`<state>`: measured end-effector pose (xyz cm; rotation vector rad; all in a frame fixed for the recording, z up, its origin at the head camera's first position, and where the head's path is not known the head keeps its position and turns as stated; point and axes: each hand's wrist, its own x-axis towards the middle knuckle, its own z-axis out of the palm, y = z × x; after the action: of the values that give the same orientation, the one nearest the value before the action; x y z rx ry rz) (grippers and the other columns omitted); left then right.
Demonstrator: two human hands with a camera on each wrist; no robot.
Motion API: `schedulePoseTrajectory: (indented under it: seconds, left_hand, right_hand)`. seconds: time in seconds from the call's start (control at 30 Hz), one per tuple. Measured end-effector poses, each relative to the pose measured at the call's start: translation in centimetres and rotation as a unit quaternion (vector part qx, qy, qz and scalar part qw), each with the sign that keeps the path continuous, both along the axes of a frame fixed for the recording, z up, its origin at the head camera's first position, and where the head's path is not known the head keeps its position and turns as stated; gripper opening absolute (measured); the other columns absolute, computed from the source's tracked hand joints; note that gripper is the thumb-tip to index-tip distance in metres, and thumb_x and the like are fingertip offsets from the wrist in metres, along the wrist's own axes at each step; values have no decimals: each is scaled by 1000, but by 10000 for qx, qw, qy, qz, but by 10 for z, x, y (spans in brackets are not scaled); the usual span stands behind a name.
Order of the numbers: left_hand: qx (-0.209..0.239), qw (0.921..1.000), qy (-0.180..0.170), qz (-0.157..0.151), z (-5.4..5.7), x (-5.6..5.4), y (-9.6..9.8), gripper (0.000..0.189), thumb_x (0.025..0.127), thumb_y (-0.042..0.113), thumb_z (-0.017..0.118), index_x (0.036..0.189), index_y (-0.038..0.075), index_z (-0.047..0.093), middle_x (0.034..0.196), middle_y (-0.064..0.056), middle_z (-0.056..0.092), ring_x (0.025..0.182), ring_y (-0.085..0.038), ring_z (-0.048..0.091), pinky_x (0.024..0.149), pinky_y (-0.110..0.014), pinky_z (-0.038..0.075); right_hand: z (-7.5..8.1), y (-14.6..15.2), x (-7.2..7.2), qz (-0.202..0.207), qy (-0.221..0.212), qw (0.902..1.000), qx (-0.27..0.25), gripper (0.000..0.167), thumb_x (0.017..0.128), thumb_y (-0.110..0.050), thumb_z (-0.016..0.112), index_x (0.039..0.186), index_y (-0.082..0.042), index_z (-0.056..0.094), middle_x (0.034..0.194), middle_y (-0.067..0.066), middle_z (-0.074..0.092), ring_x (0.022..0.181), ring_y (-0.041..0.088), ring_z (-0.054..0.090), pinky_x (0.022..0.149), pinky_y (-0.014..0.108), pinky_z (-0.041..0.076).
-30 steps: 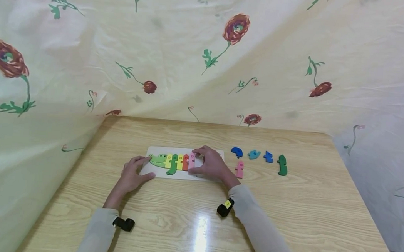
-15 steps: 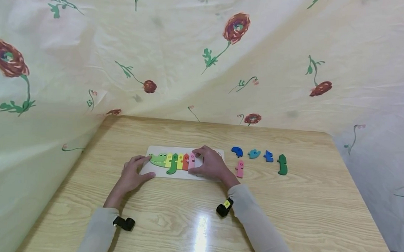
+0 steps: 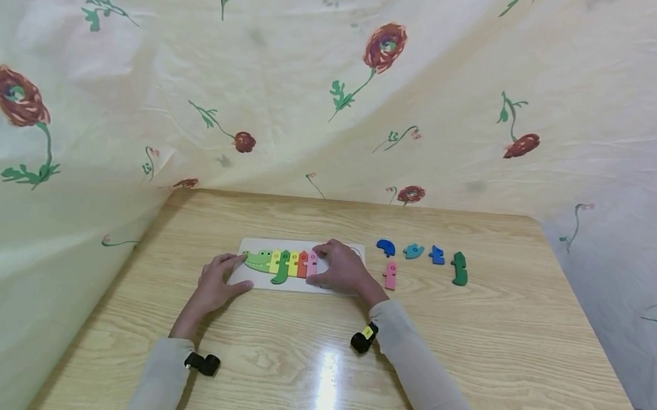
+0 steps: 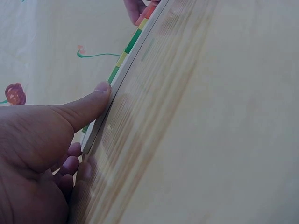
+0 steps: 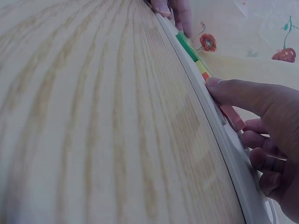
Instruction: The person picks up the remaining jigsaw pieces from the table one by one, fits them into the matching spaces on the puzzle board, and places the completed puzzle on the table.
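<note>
A white puzzle board [image 3: 295, 285] lies on the table with a crocodile's green head [image 3: 257, 261] at its left end. Yellow, green, yellow and red body pieces follow in a row. At the end of that row, my right hand [image 3: 343, 267] pinches a pink puzzle piece [image 3: 311, 268] between thumb and fingers. The right wrist view shows this pink piece [image 5: 232, 116] standing slightly tilted above the board. My left hand [image 3: 216, 284] grips the board's left end; its thumb [image 4: 96, 100] presses the near edge in the left wrist view. The board's right part is partly hidden behind my right hand.
Right of the board lie loose pieces: a dark blue one [image 3: 385, 248], a light blue one [image 3: 413, 251], a blue one [image 3: 437, 255], a green leg piece [image 3: 459, 269] and another pink piece [image 3: 390, 276]. A flowered cloth [image 3: 289, 102] hangs behind the wooden table [image 3: 274, 352].
</note>
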<state>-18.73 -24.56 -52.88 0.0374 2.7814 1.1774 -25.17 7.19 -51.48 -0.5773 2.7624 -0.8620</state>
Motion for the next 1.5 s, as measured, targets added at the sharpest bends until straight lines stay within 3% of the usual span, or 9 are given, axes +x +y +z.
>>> schedulePoseTrajectory:
  seconds: [0.5, 0.63, 0.83, 0.93, 1.1, 1.5]
  left_hand:
    - [33, 10000, 60, -6, 3, 0, 5, 74, 91, 33, 79, 154, 14, 46, 156, -23, 35, 142, -48, 23, 112, -67, 20]
    - [42, 10000, 63, -44, 3, -1, 5, 74, 91, 34, 79, 155, 14, 46, 157, -22, 34, 142, -48, 23, 112, -67, 19]
    - [56, 9999, 82, -38, 5, -1, 5, 74, 91, 31, 80, 155, 14, 46, 157, -23, 34, 142, -48, 23, 113, -67, 17]
    - [31, 9999, 80, -56, 4, -1, 5, 75, 91, 32, 80, 155, 13, 46, 157, -23, 34, 142, -48, 23, 112, -68, 17]
    - [18, 9999, 86, -54, 3, -1, 5, 75, 91, 33, 79, 155, 14, 46, 157, -23, 34, 142, -48, 23, 112, -68, 17]
    - [-105, 9999, 1, 88, 3, 2, 4, 74, 91, 33, 79, 155, 16, 46, 158, -22, 33, 141, -46, 25, 113, -66, 23]
  right_hand:
    - [1, 4, -1, 100, 1, 9999, 89, 79, 75, -53, 88, 141, -16, 64, 125, 2, 62, 105, 18, 57, 98, 40, 50]
    - [-1, 8, -1, 52, 54, 9998, -181, 78, 76, -51, 89, 141, -17, 63, 120, 0, 63, 105, 18, 57, 96, 39, 50]
    - [-2, 15, -1, 154, 248, 9955, -903, 64, 80, -44, 88, 134, -17, 68, 105, -4, 61, 90, 17, 54, 77, 32, 49]
    - [-1, 19, 0, 207, 321, 9937, -1054, 56, 82, -43, 86, 130, -18, 71, 103, -5, 62, 87, 16, 53, 74, 30, 48]
    - [5, 29, 4, 241, 401, 9933, -1061, 50, 84, -41, 85, 127, -18, 72, 103, -5, 64, 88, 15, 55, 76, 30, 49]
    - [31, 75, 18, 174, 838, 9904, -1083, 55, 84, -40, 85, 129, -9, 71, 107, 8, 68, 87, 20, 59, 70, 32, 50]
